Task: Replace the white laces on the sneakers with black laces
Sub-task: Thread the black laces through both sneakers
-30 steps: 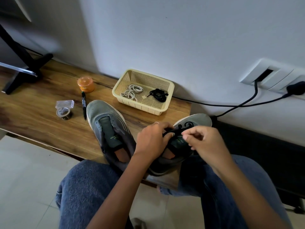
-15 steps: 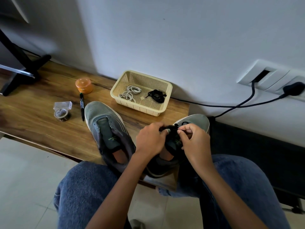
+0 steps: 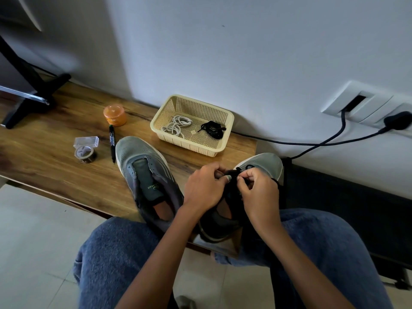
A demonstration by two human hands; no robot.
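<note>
Two grey-green sneakers stand toe-away on the wooden table (image 3: 55, 157). The left sneaker (image 3: 145, 172) has no lace in it. Over the right sneaker (image 3: 260, 166) both hands work close together. My left hand (image 3: 204, 186) grips the shoe's upper and the black lace (image 3: 235, 175) at the eyelets. My right hand (image 3: 258, 190) pinches the same black lace just beside it. The cream plastic basket (image 3: 227, 121) behind the shoes holds coiled white laces (image 3: 176, 126) on its left and a bundled black lace (image 3: 213, 129) on its right.
An orange jar (image 3: 114, 114), a black marker (image 3: 112, 142), a tape roll (image 3: 84, 153) and a clear small box (image 3: 86, 142) lie left of the shoes. A black stand (image 3: 33, 94) is at far left. Black cables (image 3: 312, 143) run to wall sockets (image 3: 365, 103). My jeans-clad knees (image 3: 116, 253) meet the table's near edge.
My right hand has moved left and forward, from pulling the lace out to the side to meeting my left hand at the shoe's eyelets. The left hand stays on the shoe.
</note>
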